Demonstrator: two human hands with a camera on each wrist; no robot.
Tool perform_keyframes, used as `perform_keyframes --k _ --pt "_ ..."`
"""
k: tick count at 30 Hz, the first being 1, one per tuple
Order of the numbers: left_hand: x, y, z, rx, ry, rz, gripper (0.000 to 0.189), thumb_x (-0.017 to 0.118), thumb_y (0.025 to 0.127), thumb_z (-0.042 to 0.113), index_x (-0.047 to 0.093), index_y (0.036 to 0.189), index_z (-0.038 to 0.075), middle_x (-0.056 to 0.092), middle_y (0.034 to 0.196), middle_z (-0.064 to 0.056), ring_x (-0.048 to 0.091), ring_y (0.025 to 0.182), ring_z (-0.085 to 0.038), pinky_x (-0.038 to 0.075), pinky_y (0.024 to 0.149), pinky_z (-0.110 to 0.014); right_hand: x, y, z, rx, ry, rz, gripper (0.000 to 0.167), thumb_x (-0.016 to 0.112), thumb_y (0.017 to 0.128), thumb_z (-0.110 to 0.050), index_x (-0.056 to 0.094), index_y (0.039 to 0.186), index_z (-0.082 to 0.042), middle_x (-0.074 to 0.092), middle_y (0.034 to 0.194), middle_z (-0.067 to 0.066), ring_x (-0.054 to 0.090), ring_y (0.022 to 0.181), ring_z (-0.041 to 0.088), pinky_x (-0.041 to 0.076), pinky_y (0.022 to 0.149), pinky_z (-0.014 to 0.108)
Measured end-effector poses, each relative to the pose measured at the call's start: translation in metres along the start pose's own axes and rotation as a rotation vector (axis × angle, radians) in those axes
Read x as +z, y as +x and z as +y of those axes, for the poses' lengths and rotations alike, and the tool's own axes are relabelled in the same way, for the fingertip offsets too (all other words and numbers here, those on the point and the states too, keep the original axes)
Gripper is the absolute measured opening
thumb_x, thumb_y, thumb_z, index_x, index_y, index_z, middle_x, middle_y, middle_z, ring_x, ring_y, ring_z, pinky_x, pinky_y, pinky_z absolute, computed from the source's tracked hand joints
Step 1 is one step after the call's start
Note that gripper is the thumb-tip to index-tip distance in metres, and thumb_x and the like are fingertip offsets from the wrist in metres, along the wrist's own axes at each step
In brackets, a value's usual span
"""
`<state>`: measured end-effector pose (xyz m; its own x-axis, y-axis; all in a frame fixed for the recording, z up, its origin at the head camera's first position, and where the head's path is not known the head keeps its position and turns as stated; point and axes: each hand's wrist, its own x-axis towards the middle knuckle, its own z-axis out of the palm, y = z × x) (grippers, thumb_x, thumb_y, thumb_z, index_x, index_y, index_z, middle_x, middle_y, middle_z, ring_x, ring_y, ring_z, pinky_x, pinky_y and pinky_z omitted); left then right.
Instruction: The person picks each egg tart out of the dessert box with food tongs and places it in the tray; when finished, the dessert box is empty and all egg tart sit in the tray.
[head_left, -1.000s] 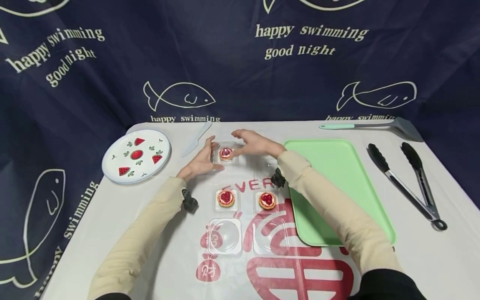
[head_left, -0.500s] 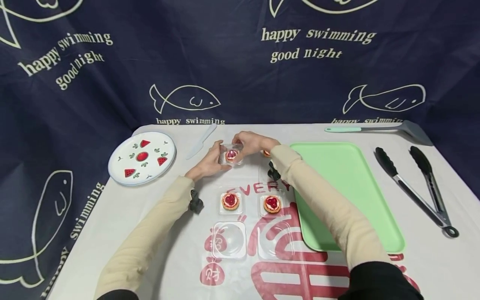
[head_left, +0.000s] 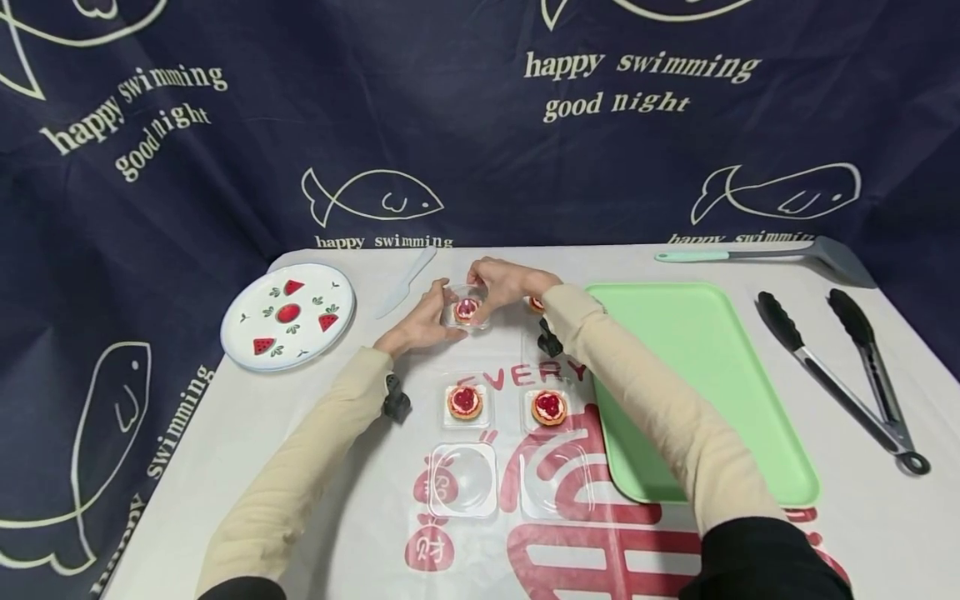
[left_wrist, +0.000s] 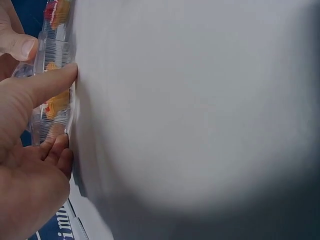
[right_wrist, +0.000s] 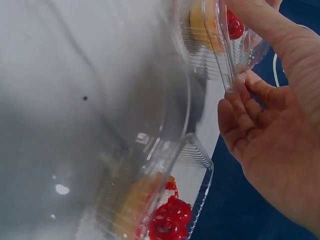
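Note:
At the back of the table, both hands hold a clear plastic box [head_left: 454, 294] with a small red-topped tart [head_left: 467, 310] inside. My left hand [head_left: 422, 323] grips its left side, thumb along the near edge; in the left wrist view the thumb and fingers clasp the box [left_wrist: 50, 131]. My right hand [head_left: 504, 283] holds the right side, its thumb on the clear lid and fingertips at the far edge. In the right wrist view a second boxed tart [right_wrist: 172, 217] sits close by; the right sleeve partly hides it in the head view.
Nearer stand two open clear boxes with tarts [head_left: 465, 403], their lids [head_left: 462, 479] folded toward me. A green tray [head_left: 697, 375] lies right, with tongs [head_left: 847, 383] and a spatula [head_left: 772, 255] beyond. A watermelon-patterned plate [head_left: 251, 321] and pale plastic knife [head_left: 408, 279] are left.
The right hand, spread with its fingers lifted one second ago, has come down onto the box's right side. The left fingers have closed in on the box. The head view has shifted slightly.

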<state>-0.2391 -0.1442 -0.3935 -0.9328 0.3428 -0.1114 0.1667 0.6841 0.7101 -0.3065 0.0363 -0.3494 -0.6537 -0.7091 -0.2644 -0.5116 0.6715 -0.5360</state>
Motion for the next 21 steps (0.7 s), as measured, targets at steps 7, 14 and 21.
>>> perform_keyframes --k 7,14,21 --pt "-0.002 0.000 0.001 0.010 0.031 -0.012 0.100 0.078 0.078 0.008 0.008 0.146 -0.014 0.047 0.133 -0.028 0.038 0.132 -0.040 0.025 0.117 -0.044 0.002 -0.002 -0.003 -0.055 -0.081 0.052 0.067 0.089 0.069 -0.028 0.056 0.118 0.003 0.052 0.108 0.013 0.045 0.095 0.022 0.043 0.088 0.033" --pt "-0.004 0.000 0.003 0.014 0.021 -0.005 0.081 0.079 0.076 0.007 0.029 0.136 -0.014 0.031 0.146 -0.031 0.027 0.139 -0.043 0.017 0.120 -0.045 0.003 -0.008 -0.007 -0.064 -0.129 0.098 0.066 0.088 0.069 -0.029 0.056 0.118 0.001 0.053 0.114 0.013 0.049 0.106 0.026 0.044 0.096 0.036" --pt "-0.003 -0.002 0.001 0.027 -0.064 -0.006 0.096 0.079 0.072 0.002 0.019 0.146 -0.009 0.028 0.148 -0.029 0.029 0.138 -0.041 0.018 0.120 -0.047 0.007 -0.015 -0.010 -0.109 -0.116 0.157 0.065 0.089 0.069 -0.026 0.054 0.116 0.001 0.054 0.112 0.015 0.049 0.106 0.028 0.044 0.096 0.038"
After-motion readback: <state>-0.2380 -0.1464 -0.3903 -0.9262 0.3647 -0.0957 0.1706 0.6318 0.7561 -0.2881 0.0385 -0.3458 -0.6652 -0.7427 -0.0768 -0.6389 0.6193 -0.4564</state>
